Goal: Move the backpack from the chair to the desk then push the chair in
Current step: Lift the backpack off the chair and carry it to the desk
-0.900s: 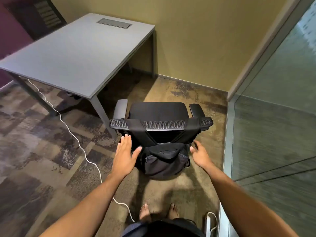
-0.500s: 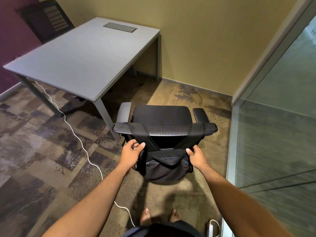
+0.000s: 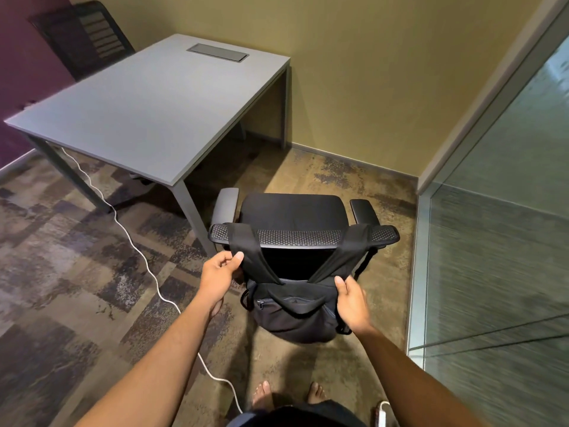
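Observation:
A black backpack (image 3: 294,314) hangs behind the back of a black office chair (image 3: 295,211), its two straps looped over the mesh top of the backrest. My left hand (image 3: 219,274) pinches the left strap just below the backrest. My right hand (image 3: 351,298) grips the backpack's upper right corner, where the right strap joins the bag. The grey desk (image 3: 147,115) stands to the left of and beyond the chair, its near corner leg close to the chair's left armrest.
A white cable (image 3: 135,245) runs across the carpet from under the desk toward my bare feet (image 3: 289,394). A glass partition (image 3: 492,241) walls off the right side. Another dark chair (image 3: 83,35) stands behind the desk at far left.
Both hands came in from beside the bag and closed on it, the left on the left strap and the right on the bag's upper right corner. The view has moved closer.

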A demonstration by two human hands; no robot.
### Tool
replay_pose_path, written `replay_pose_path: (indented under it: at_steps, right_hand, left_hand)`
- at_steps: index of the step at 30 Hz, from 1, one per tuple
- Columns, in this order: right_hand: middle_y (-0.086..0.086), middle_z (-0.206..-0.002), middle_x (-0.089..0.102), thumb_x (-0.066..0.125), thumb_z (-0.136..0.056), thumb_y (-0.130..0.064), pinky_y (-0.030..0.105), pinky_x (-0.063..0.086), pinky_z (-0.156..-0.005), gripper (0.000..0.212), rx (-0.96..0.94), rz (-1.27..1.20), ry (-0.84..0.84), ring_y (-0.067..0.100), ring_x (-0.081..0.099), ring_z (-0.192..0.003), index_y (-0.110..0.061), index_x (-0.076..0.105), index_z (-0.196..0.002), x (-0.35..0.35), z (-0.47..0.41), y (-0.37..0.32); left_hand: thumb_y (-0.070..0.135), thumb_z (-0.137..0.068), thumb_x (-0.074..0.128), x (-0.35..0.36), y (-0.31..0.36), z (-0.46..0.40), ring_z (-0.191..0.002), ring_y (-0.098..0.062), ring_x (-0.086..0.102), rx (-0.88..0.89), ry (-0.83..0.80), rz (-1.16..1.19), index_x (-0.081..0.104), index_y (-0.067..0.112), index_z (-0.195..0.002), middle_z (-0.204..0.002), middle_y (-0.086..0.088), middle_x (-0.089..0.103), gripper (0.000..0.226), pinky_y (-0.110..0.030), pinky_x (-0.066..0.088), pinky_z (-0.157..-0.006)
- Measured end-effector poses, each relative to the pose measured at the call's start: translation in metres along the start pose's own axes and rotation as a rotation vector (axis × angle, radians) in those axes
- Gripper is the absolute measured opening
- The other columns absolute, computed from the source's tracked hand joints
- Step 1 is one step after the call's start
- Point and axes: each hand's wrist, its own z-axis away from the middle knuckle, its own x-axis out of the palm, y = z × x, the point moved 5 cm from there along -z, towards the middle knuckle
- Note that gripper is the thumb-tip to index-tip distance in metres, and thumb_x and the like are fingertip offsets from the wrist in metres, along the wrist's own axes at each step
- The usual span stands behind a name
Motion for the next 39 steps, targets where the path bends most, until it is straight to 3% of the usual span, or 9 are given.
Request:
replay_pose_path:
  at_steps: [4,12,16,19,24,28,32,36,39]
  right_hand:
    - [0.009,-0.085,0.064,0.042,-0.101,-0.032,0.048,0.047,-0.079,0.030,-0.027,-0.045,0.006,0.028,0.059,-0.083,-0.009,0.055,-0.086,0.004,0.011,-0.018]
    - [0.010,-0.085,0.065,0.043,-0.102,-0.029,0.042,0.046,-0.074,0.029,-0.109,-0.096,0.054,0.020,0.060,-0.080,-0.007,0.057,-0.088,-0.001,0.031,-0.051]
    - [0.022,-0.079,0.059,0.041,-0.102,-0.030,0.051,0.044,-0.068,0.039,-0.151,-0.075,0.066,0.035,0.057,-0.074,0.002,0.050,-0.082,-0.013,0.042,-0.055]
    - [0.022,-0.080,0.060,0.042,-0.102,-0.027,0.050,0.045,-0.068,0.037,-0.154,-0.082,0.096,0.035,0.057,-0.075,0.003,0.051,-0.083,-0.025,0.048,-0.053]
    - [-0.017,-0.066,0.058,0.043,-0.102,-0.025,0.018,0.039,-0.057,0.039,-0.142,-0.101,0.255,-0.001,0.051,-0.060,-0.041,0.049,-0.067,-0.058,0.056,-0.051]
    - [-0.004,-0.064,0.051,0.043,-0.102,-0.027,0.043,0.041,-0.062,0.034,-0.112,-0.123,0.295,0.005,0.044,-0.059,-0.020,0.043,-0.069,-0.085,0.055,-0.034]
    - [-0.008,-0.068,0.058,0.046,-0.101,-0.025,0.038,0.042,-0.063,0.029,-0.108,-0.131,0.325,0.005,0.048,-0.062,-0.017,0.050,-0.073,-0.115,0.050,-0.015]
    - [-0.001,-0.070,0.060,0.045,-0.101,-0.026,0.036,0.041,-0.063,0.029,-0.116,-0.175,0.367,0.007,0.047,-0.065,-0.016,0.053,-0.075,-0.154,0.036,0.004]
    - [0.001,-0.068,0.056,0.047,-0.101,-0.020,0.036,0.041,-0.063,0.030,-0.118,-0.217,0.411,0.005,0.045,-0.065,-0.009,0.054,-0.074,-0.191,0.022,0.021]
  left_hand:
    - [0.020,-0.092,0.063,-0.019,-0.001,0.004,-0.070,-0.014,0.053,-0.014,0.061,0.112,0.056,0.021,-0.060,-0.067,-0.003,0.050,0.033,-0.033,0.051,-0.079]
    - [0.019,-0.095,0.059,-0.049,-0.018,0.017,-0.066,-0.007,0.057,-0.027,0.194,0.241,0.054,0.026,-0.054,-0.061,0.009,0.055,0.041,-0.029,0.057,-0.074]
    - [0.023,-0.088,0.066,-0.043,-0.029,0.027,-0.071,-0.013,0.055,-0.020,0.058,0.146,0.056,0.024,-0.062,-0.069,0.002,0.056,0.027,-0.031,0.046,-0.072]
    - [0.017,-0.086,0.069,-0.023,-0.034,0.030,-0.081,-0.016,0.053,-0.007,-0.070,0.047,0.063,0.019,-0.086,-0.082,0.000,0.057,0.007,-0.027,0.042,-0.076]
    - [0.011,-0.083,0.073,0.034,-0.037,0.039,-0.102,0.004,0.061,0.032,-0.364,-0.199,0.060,0.020,-0.115,-0.112,0.008,0.067,0.036,-0.008,0.044,-0.082]
    - [0.013,-0.078,0.080,0.075,-0.035,0.044,-0.105,-0.006,0.061,0.090,-0.432,-0.439,0.055,0.010,-0.128,-0.118,0.001,0.063,0.055,-0.021,0.046,-0.090]
    - [0.013,-0.085,0.072,0.113,-0.023,0.045,-0.101,-0.019,0.057,0.318,-0.390,-0.720,0.064,0.006,-0.114,-0.108,-0.004,0.062,0.032,-0.031,0.042,-0.088]
    - [0.014,-0.094,0.059,0.158,-0.015,0.056,-0.090,-0.015,0.057,0.463,-0.443,-0.722,0.062,0.010,-0.097,-0.094,-0.001,0.059,0.006,-0.030,0.043,-0.080]
    - [0.015,-0.097,0.054,0.197,-0.015,0.065,-0.087,-0.014,0.057,0.489,-0.448,-0.682,0.058,0.010,-0.094,-0.091,-0.002,0.059,0.007,-0.028,0.043,-0.077]
